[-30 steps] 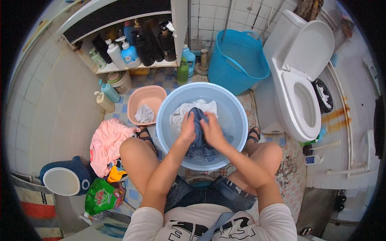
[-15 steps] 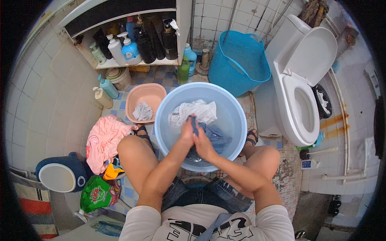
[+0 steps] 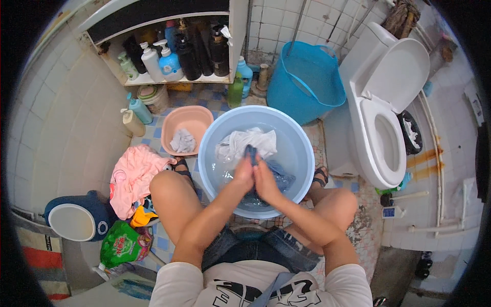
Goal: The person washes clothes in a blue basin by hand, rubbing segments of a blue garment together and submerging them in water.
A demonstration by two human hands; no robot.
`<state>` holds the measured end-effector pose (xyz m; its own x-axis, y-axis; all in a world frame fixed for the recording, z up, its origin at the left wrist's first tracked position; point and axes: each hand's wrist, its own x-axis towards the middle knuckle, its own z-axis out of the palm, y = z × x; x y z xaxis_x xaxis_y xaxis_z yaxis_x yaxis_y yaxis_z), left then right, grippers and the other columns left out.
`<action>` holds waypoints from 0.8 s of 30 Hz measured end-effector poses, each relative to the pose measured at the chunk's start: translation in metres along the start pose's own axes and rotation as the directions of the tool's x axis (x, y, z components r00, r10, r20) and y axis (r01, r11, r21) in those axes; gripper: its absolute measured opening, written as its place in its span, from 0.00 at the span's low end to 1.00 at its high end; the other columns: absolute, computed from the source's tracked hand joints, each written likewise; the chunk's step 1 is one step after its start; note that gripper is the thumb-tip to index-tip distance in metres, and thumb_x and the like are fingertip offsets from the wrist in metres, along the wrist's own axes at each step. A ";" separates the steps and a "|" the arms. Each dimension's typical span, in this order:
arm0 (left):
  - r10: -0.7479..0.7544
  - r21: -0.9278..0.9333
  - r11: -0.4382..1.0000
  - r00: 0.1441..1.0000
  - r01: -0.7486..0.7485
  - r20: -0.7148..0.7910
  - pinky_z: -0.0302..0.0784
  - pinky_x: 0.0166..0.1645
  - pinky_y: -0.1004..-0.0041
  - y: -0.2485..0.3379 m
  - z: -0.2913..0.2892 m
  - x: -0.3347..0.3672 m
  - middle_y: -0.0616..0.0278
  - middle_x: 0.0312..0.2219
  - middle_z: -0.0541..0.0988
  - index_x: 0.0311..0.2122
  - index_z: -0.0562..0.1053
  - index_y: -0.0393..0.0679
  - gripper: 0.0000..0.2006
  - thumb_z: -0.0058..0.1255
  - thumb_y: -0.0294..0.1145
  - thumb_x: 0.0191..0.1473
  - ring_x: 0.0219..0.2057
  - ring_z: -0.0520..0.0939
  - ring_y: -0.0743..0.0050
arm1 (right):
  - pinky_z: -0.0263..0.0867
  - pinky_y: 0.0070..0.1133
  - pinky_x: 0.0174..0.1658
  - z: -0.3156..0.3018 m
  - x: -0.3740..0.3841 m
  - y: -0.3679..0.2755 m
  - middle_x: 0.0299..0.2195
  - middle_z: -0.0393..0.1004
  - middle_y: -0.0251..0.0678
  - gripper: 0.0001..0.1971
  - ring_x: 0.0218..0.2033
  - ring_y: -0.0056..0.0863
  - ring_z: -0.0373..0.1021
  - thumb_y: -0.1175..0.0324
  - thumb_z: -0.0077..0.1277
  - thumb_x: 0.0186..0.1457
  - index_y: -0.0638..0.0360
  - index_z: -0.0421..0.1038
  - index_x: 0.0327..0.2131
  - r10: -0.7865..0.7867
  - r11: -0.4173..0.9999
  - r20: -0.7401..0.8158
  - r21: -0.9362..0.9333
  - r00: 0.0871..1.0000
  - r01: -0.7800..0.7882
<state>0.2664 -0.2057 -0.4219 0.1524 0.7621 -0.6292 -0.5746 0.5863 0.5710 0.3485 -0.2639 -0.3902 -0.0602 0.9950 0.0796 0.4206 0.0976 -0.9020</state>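
Between my knees stands a light blue basin [image 3: 205,169] with water in it. A dark blue garment [image 3: 279,176] lies partly in the water, and one bunched end rises between my hands. My left hand [image 3: 244,171] and my right hand [image 3: 264,179] are pressed together, both closed on that cloth. Just beyond them in the basin a white cloth [image 3: 245,144] floats in a crumpled heap. My hands hide part of the dark garment.
At the left, a small pink basin [image 3: 171,123] holds a greyish cloth [image 3: 183,140]. Pink clothing [image 3: 135,179] and a green bag [image 3: 120,245] lie on the floor. A blue tub [image 3: 302,110] and a toilet [image 3: 381,148] stand at the right; a shelf [image 3: 169,81] holds several bottles.
My hands have shifted slightly right and stay together on the dark garment. Less of its cloth shows spread near my right wrist. The whole view has tilted a little.
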 end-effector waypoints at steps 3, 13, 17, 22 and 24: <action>-0.031 -0.015 0.999 0.971 0.035 0.237 0.61 0.51 0.67 -0.023 0.017 -0.033 0.59 0.45 0.68 0.49 0.60 0.40 0.19 0.35 0.39 0.56 0.45 0.68 0.67 | 0.58 0.32 0.44 -0.027 0.030 0.025 0.40 0.64 0.56 0.18 0.42 0.48 0.62 0.68 0.30 0.57 0.66 0.55 0.49 0.072 0.993 -0.171 -0.075 0.983 -0.085; -0.098 -0.226 0.967 0.991 0.116 0.089 0.68 0.41 0.70 0.010 -0.005 0.007 0.61 0.30 0.72 0.37 0.68 0.41 0.19 0.31 0.45 0.56 0.33 0.72 0.70 | 0.55 0.32 0.48 0.015 -0.005 0.006 0.46 0.58 0.58 0.23 0.46 0.50 0.59 0.67 0.34 0.55 0.67 0.47 0.53 -0.147 0.982 0.006 -0.117 0.989 0.146; -0.110 -0.018 0.993 0.952 0.120 0.284 0.61 0.50 0.68 -0.031 0.003 -0.018 0.60 0.47 0.67 0.49 0.61 0.44 0.20 0.31 0.44 0.57 0.48 0.67 0.69 | 0.57 0.38 0.31 -0.018 0.041 0.025 0.25 0.65 0.56 0.11 0.28 0.53 0.63 0.64 0.34 0.56 0.64 0.57 0.29 0.142 0.973 -0.287 -0.138 0.947 -0.187; 0.011 -0.030 1.000 0.999 -0.009 0.042 0.67 0.44 0.66 -0.002 0.007 -0.003 0.62 0.34 0.72 0.40 0.66 0.44 0.19 0.32 0.48 0.55 0.36 0.72 0.68 | 0.59 0.33 0.42 -0.002 0.015 0.009 0.39 0.64 0.56 0.17 0.41 0.52 0.62 0.69 0.35 0.54 0.66 0.55 0.47 -0.058 0.988 -0.100 -0.147 0.993 0.043; -0.039 -0.196 0.979 0.998 0.048 0.046 0.69 0.42 0.66 0.023 -0.022 0.025 0.59 0.34 0.72 0.40 0.66 0.43 0.20 0.29 0.49 0.56 0.35 0.72 0.67 | 0.57 0.32 0.46 0.015 -0.005 -0.011 0.44 0.60 0.57 0.19 0.45 0.52 0.59 0.70 0.35 0.54 0.67 0.53 0.49 -0.114 0.987 0.030 -0.108 0.993 0.117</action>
<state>0.2395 -0.1793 -0.4355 0.2117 0.7503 -0.6263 -0.7131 0.5568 0.4259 0.3306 -0.2699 -0.3865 -0.1347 0.9763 0.1696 0.5058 0.2149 -0.8355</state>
